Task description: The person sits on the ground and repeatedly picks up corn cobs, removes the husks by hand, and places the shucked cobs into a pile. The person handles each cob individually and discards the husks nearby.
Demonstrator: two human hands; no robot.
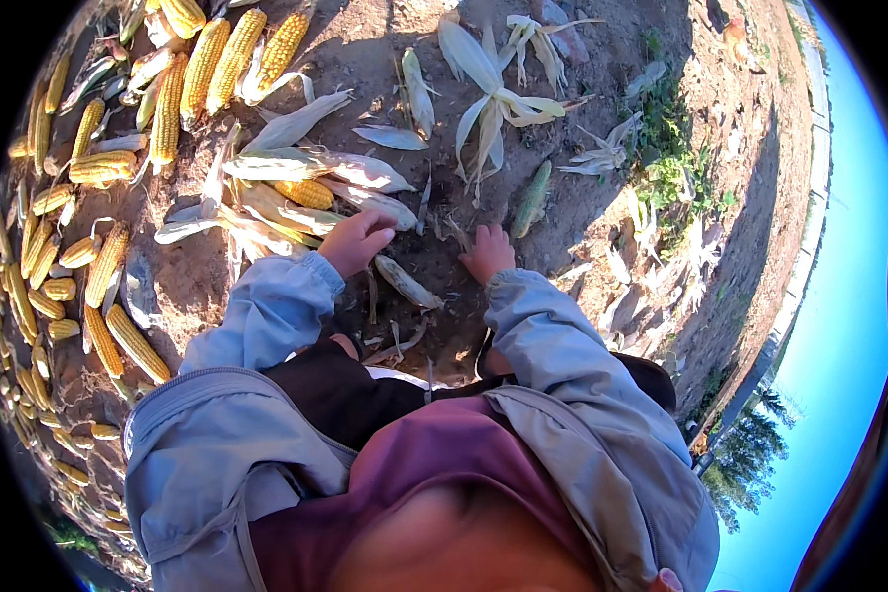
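Observation:
My left hand [358, 242] is at the right end of a heap of corn ears in pale husks [365, 178]. Its fingers are loosely bent, thumb apart, and nothing shows in them. A yellow ear of corn [306, 193] peeks out of that heap. Just below the hand lies a small husk-covered ear [407, 283]. My right hand [487, 254] reaches down to the soil, fingers slightly spread, beside a shred of dry husk [456, 233]. A greenish ear [533, 200] lies just beyond it, apart from the fingers.
Many bare yellow ears [168, 109] are piled along the left. Loose peeled husks [493, 94] lie on the soil ahead. Green weeds [673, 178] and scattered husks [701, 252] are at the right. A chicken-like brown shape [735, 41] is at the far right.

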